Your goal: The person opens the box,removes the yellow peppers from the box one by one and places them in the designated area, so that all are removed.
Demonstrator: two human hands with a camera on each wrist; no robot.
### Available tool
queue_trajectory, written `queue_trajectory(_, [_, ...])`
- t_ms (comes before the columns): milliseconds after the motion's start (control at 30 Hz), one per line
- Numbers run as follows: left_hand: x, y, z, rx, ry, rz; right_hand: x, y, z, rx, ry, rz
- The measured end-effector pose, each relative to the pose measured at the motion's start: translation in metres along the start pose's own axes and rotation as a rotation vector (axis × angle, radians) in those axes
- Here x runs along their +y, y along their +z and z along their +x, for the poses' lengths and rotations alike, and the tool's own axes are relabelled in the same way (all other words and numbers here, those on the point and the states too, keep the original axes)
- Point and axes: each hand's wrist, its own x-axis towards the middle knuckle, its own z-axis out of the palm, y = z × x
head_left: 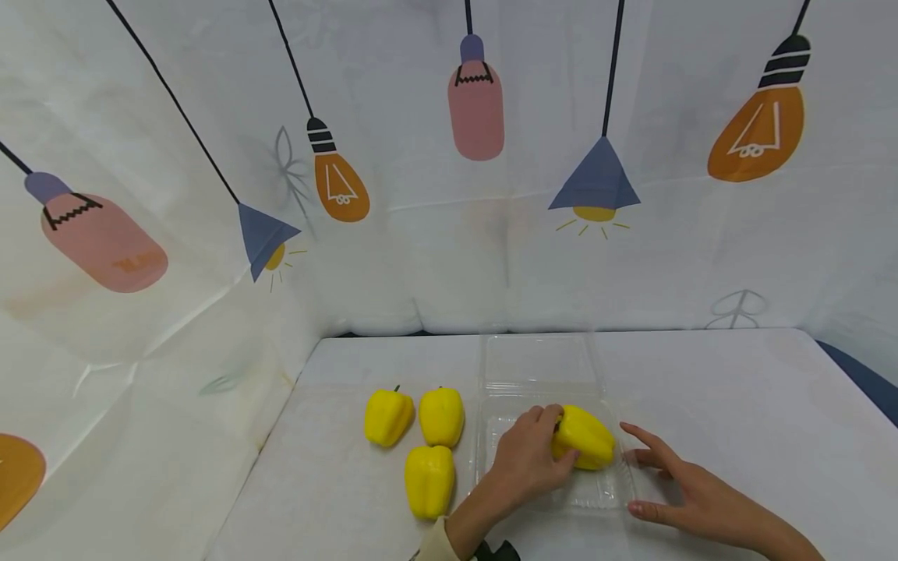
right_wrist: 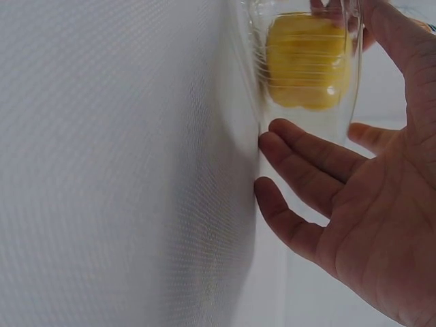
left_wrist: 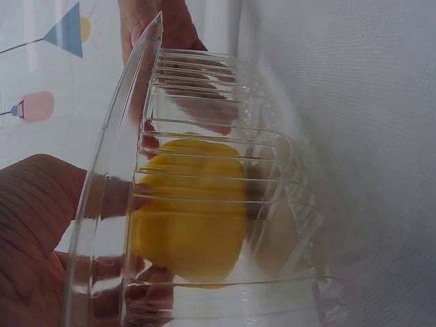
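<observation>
A yellow bell pepper (head_left: 588, 438) (left_wrist: 194, 218) (right_wrist: 306, 65) is inside the clear plastic clamshell container (head_left: 596, 495), lying on its side with its stem end to the left. My left hand (head_left: 528, 458) (left_wrist: 30, 225) reaches over the container's left wall and grips the pepper by that end, fingers behind and thumb in front. Against the container's right side, my right hand (head_left: 691, 492) (right_wrist: 375, 204) holds its fingers spread and slightly bent. In the right wrist view its thumb and fingers are around the container's edge; whether they press on it I cannot tell.
Left of the container, three more yellow bell peppers stand on the white table: one at the far left (head_left: 388, 418), one beside it (head_left: 441, 417) and one nearer (head_left: 429, 481). The container's clear lid (head_left: 540, 362) lies folded back behind it. A lamp-print curtain (head_left: 435, 257) hangs beyond the table.
</observation>
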Motion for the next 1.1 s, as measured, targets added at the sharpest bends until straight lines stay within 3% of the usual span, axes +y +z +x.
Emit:
queue_trajectory(667, [0.005, 0.006, 0.003, 0.025, -0.080, -0.043, 0.001, 0.000, -0.002, 0.012, -0.042, -0.033])
queue_trajectory(1100, [0.004, 0.011, 0.003, 0.066, -0.067, -0.057, 0.002, 0.001, -0.002, 0.025, -0.039, -0.037])
